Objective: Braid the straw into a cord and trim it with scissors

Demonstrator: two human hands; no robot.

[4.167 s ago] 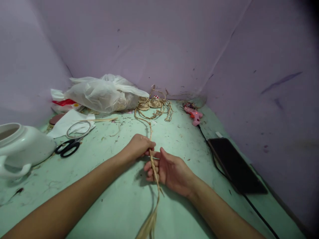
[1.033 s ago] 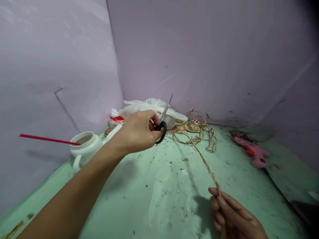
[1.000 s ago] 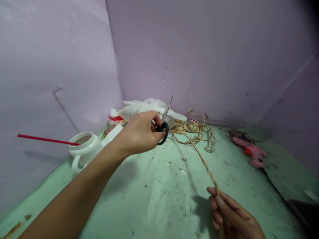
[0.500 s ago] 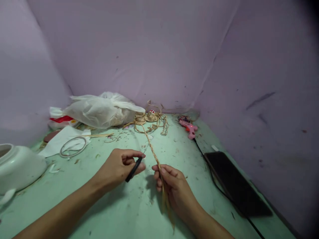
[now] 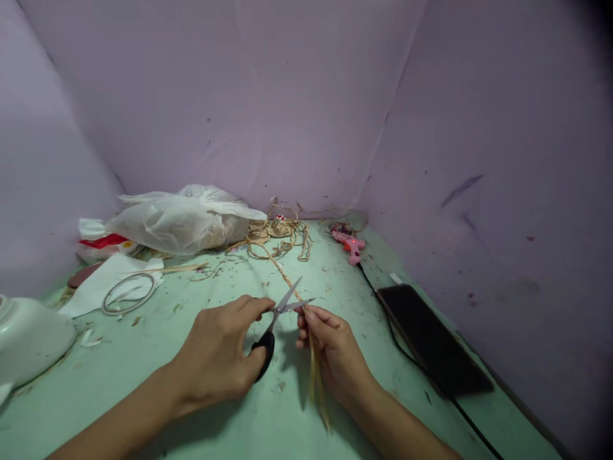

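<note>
My left hand (image 5: 225, 348) grips a small pair of scissors (image 5: 266, 348) with black handles, its thumb in one loop. The blades stand apart, pointing up and right, and lie around or over the braided straw cord (image 5: 282, 273). Close beside the blade tips, my right hand (image 5: 338, 345) pinches that cord between thumb and fingers. Loose straw ends (image 5: 313, 380) hang below the right hand toward me. Away from me, the braid runs back to a tangled heap of cord (image 5: 280, 239) near the wall.
A white plastic bag (image 5: 182, 220) lies at the back left, with a wire ring (image 5: 128, 294) on white paper nearer. A white ceramic pot (image 5: 33, 338) stands at the left edge. On the right are a pink glue gun (image 5: 350, 246), its black cable and a dark phone (image 5: 431, 338).
My left hand has turned and opened the scissors, bringing the blades to the braid just above my right hand. The view has shifted slightly to the right.
</note>
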